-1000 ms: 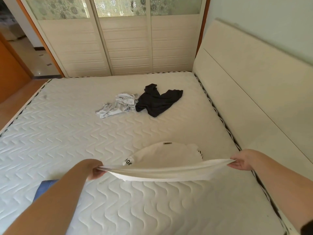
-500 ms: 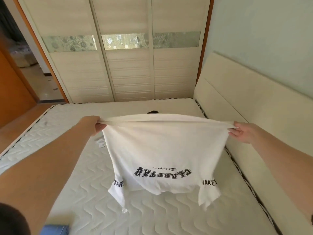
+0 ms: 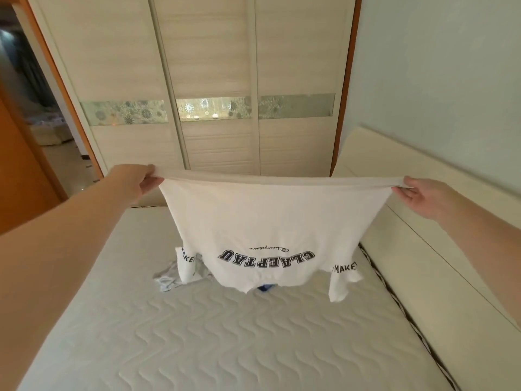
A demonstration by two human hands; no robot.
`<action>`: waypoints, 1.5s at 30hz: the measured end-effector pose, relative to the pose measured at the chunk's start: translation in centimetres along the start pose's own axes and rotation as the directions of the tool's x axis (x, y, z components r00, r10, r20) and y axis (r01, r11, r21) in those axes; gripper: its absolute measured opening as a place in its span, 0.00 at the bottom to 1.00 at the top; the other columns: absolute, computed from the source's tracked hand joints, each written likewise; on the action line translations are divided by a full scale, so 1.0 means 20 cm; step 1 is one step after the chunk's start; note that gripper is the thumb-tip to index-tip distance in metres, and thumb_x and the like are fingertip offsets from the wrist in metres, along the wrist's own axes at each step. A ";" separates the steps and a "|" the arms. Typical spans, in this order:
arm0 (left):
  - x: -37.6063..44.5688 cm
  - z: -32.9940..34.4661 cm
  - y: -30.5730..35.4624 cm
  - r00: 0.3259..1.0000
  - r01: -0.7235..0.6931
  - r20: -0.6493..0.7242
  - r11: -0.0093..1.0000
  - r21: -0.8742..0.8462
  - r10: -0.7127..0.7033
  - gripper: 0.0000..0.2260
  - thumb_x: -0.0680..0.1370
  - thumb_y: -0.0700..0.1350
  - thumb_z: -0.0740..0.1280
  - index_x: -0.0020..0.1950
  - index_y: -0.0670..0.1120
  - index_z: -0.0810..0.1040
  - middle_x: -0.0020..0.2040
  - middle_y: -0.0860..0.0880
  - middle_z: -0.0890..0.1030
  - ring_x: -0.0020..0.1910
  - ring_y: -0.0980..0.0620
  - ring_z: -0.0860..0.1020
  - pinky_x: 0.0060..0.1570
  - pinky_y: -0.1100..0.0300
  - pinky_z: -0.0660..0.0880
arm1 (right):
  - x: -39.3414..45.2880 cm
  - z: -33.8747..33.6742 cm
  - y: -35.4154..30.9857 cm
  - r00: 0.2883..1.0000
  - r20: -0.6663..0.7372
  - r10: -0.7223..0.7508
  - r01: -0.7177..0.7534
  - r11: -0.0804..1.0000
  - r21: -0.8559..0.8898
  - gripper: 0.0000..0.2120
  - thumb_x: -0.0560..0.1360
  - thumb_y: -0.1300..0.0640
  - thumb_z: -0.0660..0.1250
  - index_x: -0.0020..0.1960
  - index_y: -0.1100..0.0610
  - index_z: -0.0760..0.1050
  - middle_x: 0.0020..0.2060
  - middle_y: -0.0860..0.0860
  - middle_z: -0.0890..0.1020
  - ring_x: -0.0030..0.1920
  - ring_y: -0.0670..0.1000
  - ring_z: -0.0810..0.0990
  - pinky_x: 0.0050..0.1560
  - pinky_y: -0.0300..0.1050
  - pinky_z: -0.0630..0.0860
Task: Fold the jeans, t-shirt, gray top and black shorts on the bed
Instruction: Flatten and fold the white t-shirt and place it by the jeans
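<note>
White t-shirt [image 3: 270, 221] is held upside down above the bed [image 3: 225, 334], hem pinched by left hand [image 3: 141, 180] and right hand [image 3: 417, 194]; gray top [image 3: 166, 277] is partly hidden behind it.

T-shirt [image 3: 270, 221] hangs upside down between left hand [image 3: 141, 179] and right hand [image 3: 417, 196], above the bed [image 3: 225, 334]. Gray top [image 3: 169, 279] lies on the bed below and just right of the left hand, partly behind the shirt. Wardrobe [image 3: 214, 80] stands beyond both hands, headboard [image 3: 423, 249] right of the right hand.

A tall cream sliding-door wardrobe [image 3: 214, 80] with a patterned glass band stands behind the white quilted mattress [image 3: 225, 342], beside a pale green wall [image 3: 437, 66].
</note>
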State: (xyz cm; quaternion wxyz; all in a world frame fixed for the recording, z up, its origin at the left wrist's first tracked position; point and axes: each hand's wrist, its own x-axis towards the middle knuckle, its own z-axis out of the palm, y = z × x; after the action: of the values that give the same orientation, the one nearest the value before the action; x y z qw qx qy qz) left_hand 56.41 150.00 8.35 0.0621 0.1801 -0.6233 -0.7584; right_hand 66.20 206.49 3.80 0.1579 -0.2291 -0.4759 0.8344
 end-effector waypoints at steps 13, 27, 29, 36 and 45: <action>-0.54 -0.82 -2.09 0.843 0.512 -0.237 0.855 0.081 -0.482 0.11 0.81 0.35 0.65 0.63 0.35 0.73 0.43 0.43 0.77 0.46 0.46 0.77 0.51 0.52 0.77 | -0.49 -1.19 1.52 0.829 -0.351 0.435 -0.534 0.803 -0.266 0.10 0.81 0.66 0.60 0.62 0.65 0.72 0.57 0.58 0.75 0.56 0.59 0.77 0.62 0.51 0.75; -1.60 -1.63 -3.40 0.669 0.742 -0.513 0.521 0.422 -0.538 0.11 0.77 0.41 0.72 0.57 0.37 0.81 0.40 0.43 0.83 0.41 0.48 0.81 0.44 0.56 0.77 | -1.34 -2.41 2.65 0.697 -0.635 0.335 -0.715 0.254 -0.651 0.16 0.78 0.56 0.69 0.61 0.66 0.78 0.39 0.58 0.80 0.39 0.55 0.76 0.45 0.50 0.74; -1.66 -1.71 -3.47 0.654 0.757 -0.521 0.463 0.462 -0.549 0.12 0.78 0.43 0.71 0.58 0.37 0.81 0.41 0.44 0.83 0.43 0.48 0.82 0.48 0.54 0.77 | -1.41 -2.49 2.68 0.726 -0.607 0.325 -0.674 0.162 -0.720 0.17 0.77 0.53 0.70 0.61 0.64 0.79 0.44 0.59 0.83 0.46 0.59 0.80 0.54 0.53 0.75; -1.86 -1.86 -3.56 0.675 0.681 -0.496 0.203 0.703 -0.545 0.17 0.78 0.52 0.70 0.62 0.43 0.80 0.50 0.42 0.83 0.48 0.38 0.80 0.50 0.48 0.78 | -1.61 -2.69 2.72 0.787 -0.542 0.293 -0.550 -0.062 -0.833 0.17 0.76 0.53 0.71 0.58 0.64 0.81 0.57 0.62 0.82 0.59 0.63 0.78 0.59 0.54 0.72; -2.02 -1.89 -3.56 0.703 0.570 -0.475 0.020 0.821 -0.529 0.17 0.78 0.54 0.69 0.60 0.43 0.81 0.53 0.42 0.83 0.44 0.43 0.77 0.37 0.56 0.72 | -1.76 -2.78 2.76 0.745 -0.597 0.297 -0.576 -0.165 -0.801 0.16 0.78 0.51 0.68 0.60 0.60 0.80 0.56 0.60 0.82 0.59 0.63 0.78 0.52 0.48 0.70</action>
State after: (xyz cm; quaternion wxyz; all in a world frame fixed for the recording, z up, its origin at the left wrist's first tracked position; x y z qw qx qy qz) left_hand 116.37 143.30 -58.65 -0.3417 0.4181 -0.8181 -0.1976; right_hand 123.00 202.18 -60.45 -0.2925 -0.5018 -0.7784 0.2382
